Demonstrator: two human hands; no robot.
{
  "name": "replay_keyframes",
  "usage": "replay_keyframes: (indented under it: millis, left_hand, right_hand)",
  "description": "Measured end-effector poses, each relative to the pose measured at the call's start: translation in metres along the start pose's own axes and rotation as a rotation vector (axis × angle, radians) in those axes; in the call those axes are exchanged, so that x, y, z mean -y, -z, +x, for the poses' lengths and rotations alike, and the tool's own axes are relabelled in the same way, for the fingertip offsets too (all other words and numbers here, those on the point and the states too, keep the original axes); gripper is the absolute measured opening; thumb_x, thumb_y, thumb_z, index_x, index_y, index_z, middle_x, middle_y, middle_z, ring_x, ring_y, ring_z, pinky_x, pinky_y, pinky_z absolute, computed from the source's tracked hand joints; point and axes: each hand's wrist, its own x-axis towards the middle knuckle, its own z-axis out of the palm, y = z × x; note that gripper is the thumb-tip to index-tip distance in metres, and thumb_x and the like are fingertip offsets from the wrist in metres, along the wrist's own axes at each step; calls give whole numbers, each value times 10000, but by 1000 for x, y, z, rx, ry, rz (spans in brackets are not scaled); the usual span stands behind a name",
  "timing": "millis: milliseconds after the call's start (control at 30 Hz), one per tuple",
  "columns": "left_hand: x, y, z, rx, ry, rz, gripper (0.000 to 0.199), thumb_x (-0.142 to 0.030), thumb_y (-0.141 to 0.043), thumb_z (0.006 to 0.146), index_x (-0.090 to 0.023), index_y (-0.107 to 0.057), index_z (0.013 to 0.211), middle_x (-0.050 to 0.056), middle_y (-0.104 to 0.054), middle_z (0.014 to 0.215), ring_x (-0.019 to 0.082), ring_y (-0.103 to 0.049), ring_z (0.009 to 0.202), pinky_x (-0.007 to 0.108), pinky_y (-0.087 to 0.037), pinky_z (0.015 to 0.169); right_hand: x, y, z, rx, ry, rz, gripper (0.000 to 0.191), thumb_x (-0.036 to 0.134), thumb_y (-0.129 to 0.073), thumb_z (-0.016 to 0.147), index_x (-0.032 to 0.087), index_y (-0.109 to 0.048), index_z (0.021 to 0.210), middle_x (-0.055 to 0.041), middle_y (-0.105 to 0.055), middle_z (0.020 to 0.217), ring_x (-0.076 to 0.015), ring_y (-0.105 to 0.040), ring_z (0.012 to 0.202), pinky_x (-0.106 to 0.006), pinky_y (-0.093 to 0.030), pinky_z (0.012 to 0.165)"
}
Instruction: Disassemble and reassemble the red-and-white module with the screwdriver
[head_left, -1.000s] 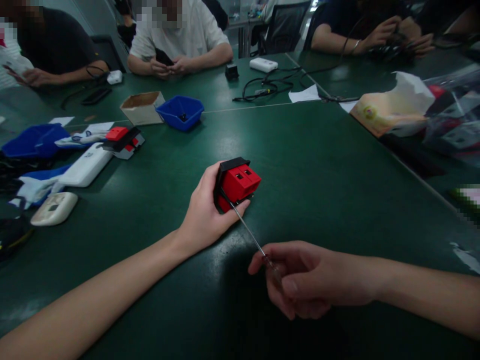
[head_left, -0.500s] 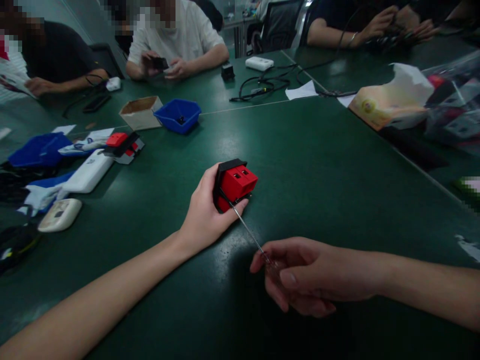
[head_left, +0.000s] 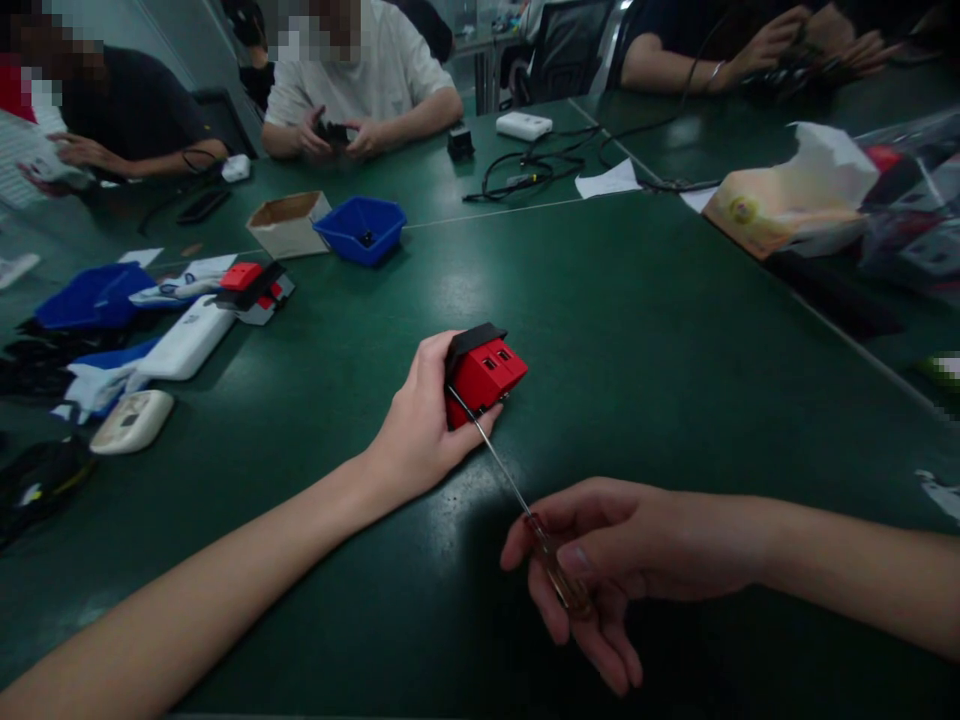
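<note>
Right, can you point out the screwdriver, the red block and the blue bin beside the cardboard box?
Screwdriver (head_left: 501, 463): head view, on the metal shaft.
Red block (head_left: 480, 382): head view, on its side.
Blue bin (head_left: 347, 241): head view, on its outer wall.

We are looking from the wearer's head, facing forward and down over the green bench (head_left: 600, 330), both hands close below, seated people farther off along the top.
</note>
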Motion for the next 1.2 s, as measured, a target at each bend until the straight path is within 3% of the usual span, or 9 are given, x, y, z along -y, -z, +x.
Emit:
replay_keyframes:
  millis: [167,333,467,533,633,833,967,1067,1200]
  left_hand:
    - [-2,25,8,75,59,236,645,-409,-742,857,-212,-470,1408,135,-666,1300,308,-723,1076,435,-632,877]
    - [22,87,7,17,171,585,686,-493,-863,690,-285,-620,1297,121,-710,1197,437,-717,995,604,-594,833]
    - [59,142,-4,24,571,799,650,-670,-867,619,-281,-650,1092,128,-664,1001,628,-605,1085,872,-424,802]
    - [76,165,-9,20,733,867,701,-763,-828,585,-264,-627,1034,155,-629,1086,699,-528,1150,903,-373,780]
    - [89,186,-14,18,817,867,792,-883,-729,575,-280,-603,1072,160,-583,1240,732,-447,1228,912,-323,826]
    - [70,191,-12,23,935,808,797,-873,-763,517,-269,-600,1012,158,-579,1322,727,-377,1298,925,-257,889]
    - [57,187,-9,37,861,833,762,-875,-779,516,-237,-526,850,163,-623,1190,717,-426,1231,933,-303,805]
    - [61,188,8,-17,766,777,762,-887,-782,521,-247,-567,875,143,-650,1134,665,-411,1280,934,-267,910]
    - [81,188,54,-15,537,392,736,-919,-627,702,-316,-630,1124,49,-716,1121,486,-393,1391,682,-339,1107]
  right_hand:
    - [1,-1,0,6,16,-20,266,325,-732,968,152,-654,1154,-31,-716,837,-144,-753,659,-207,-587,575]
    - [1,-1,1,19,21,-63,292,336,-759,947,154,-637,1140,-22,-716,819,-124,-735,630,-185,-571,563]
    - [1,0,3,22,27,-81,294,347,-748,953,157,-630,1143,-16,-712,819,-116,-725,626,-184,-564,564]
    - [1,0,3,18,26,-93,280,336,-728,966,154,-626,1152,-18,-710,826,-114,-725,632,-187,-563,569]
    - [0,0,3,8,24,-104,256,312,-701,979,155,-621,1163,-18,-706,831,-111,-719,630,-188,-554,568]
    - [2,0,4,13,15,-107,252,308,-709,969,153,-623,1148,-13,-702,814,-106,-713,617,-179,-548,560]
    - [1,1,4,22,20,-94,231,296,-688,987,153,-621,1156,-16,-703,821,-102,-721,625,-179,-562,578]
    - [2,-1,4,16,20,-88,219,293,-678,998,155,-621,1158,-14,-702,829,-96,-723,631,-174,-569,590]
    - [4,-3,4,28,20,-96,222,293,-686,997,156,-625,1160,-17,-702,850,-94,-728,653,-175,-575,608]
